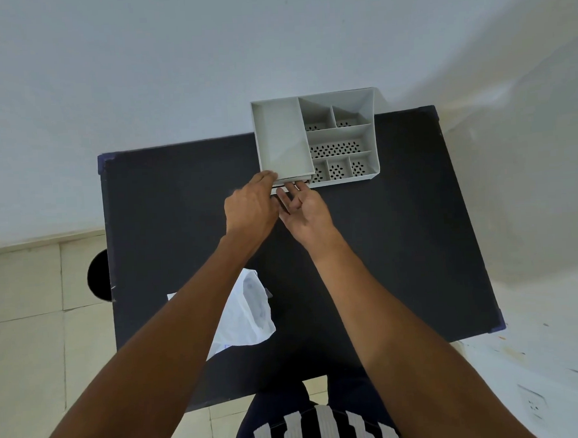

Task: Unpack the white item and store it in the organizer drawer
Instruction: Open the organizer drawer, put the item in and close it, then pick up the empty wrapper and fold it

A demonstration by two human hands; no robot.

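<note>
A pale grey organizer (313, 137) with several compartments stands at the far edge of the black table (398, 229). At its lower front left, a thin white drawer edge (281, 188) sticks out slightly. My left hand (250, 210) is curled over the organizer's front left corner, gripping it. My right hand (305, 211) lies palm up beside it, fingers spread, fingertips touching the drawer front. The hands hide what is in the drawer. An empty-looking white plastic bag (249, 314) lies on the near part of the table, partly under my left forearm.
The table's right half shows bare black surface. A round black object (98, 275) sits just off the table's left edge. A white wall rises behind the organizer, and tiled floor lies to the left.
</note>
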